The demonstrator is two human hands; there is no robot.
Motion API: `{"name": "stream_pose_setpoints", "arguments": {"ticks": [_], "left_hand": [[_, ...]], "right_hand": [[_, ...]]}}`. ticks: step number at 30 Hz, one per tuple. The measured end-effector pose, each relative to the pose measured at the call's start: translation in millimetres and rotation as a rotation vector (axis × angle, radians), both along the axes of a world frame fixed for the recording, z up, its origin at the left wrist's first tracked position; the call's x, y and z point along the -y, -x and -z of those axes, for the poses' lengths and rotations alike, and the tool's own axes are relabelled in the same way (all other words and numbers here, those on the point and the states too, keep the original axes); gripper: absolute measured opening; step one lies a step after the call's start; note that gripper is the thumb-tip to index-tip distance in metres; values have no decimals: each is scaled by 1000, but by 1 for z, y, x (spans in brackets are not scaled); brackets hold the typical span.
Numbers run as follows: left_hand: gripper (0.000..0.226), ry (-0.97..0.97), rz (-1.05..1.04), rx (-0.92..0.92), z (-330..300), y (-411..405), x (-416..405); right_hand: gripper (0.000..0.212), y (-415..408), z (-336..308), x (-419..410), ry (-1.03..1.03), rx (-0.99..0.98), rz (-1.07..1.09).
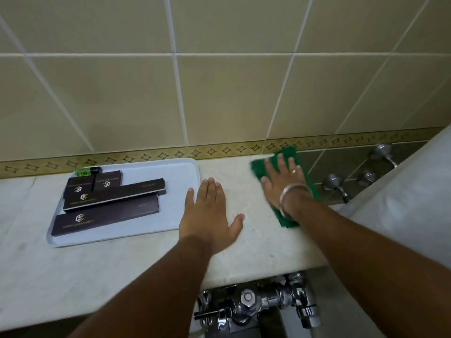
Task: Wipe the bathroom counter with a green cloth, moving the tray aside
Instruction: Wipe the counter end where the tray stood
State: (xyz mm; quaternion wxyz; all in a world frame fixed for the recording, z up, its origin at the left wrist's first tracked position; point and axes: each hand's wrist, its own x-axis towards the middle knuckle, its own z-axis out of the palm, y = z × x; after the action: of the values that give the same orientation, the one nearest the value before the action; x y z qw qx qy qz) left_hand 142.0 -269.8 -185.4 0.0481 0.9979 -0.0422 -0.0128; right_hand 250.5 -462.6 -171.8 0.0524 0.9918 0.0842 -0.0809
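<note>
A pale marble counter [246, 242] runs along the tiled wall. On its left part sits a white tray [175, 191] that carries several dark brown boxes [105, 218] and a small dark bottle [89, 171]. My left hand [208, 215] lies flat on the counter with fingers spread, its fingertips at the tray's right edge. My right hand [284, 181] presses flat on a green cloth [285, 220] at the counter's right end, near the wall. A metal bangle is on that wrist and a ring on one finger.
Chrome valve handles [335, 184] stick out of the darker tiles right of the cloth. Chrome pipe fittings [251, 306] sit below the counter's front edge. A white curved surface [402, 203] rises at the right. A patterned border strip [146, 157] lines the wall.
</note>
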Motion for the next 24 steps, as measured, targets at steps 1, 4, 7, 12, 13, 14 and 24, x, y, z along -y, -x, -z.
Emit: {"name": "stream_pose_setpoints", "arguments": {"ticks": [1,4,7,12,13,14,24], "left_hand": [[94,-12,-1,-34,8,0,0],[103,-30,37,-98,18,4,1],[103,-61,132,13,-2,7,-8],[105,-87,-45,170,-29,21,-60],[106,-101,-78,135,-32,23,-69],[106,-112,-97,100,-33,24,-74],[92,-80,-114,105,-8,29,-83]], "right_hand": [[63,24,11,3,27,20,-182],[61,91,30,53,-26,-2,-652],[61,63,14,100,-22,-84,-664],[61,-21,-16,35,-1,-8,-90],[62,-24,-22,18,-15,7,-58],[63,-21,-26,4,-20,32,-90],[61,-6,-20,29,-82,-117,-907]]}}
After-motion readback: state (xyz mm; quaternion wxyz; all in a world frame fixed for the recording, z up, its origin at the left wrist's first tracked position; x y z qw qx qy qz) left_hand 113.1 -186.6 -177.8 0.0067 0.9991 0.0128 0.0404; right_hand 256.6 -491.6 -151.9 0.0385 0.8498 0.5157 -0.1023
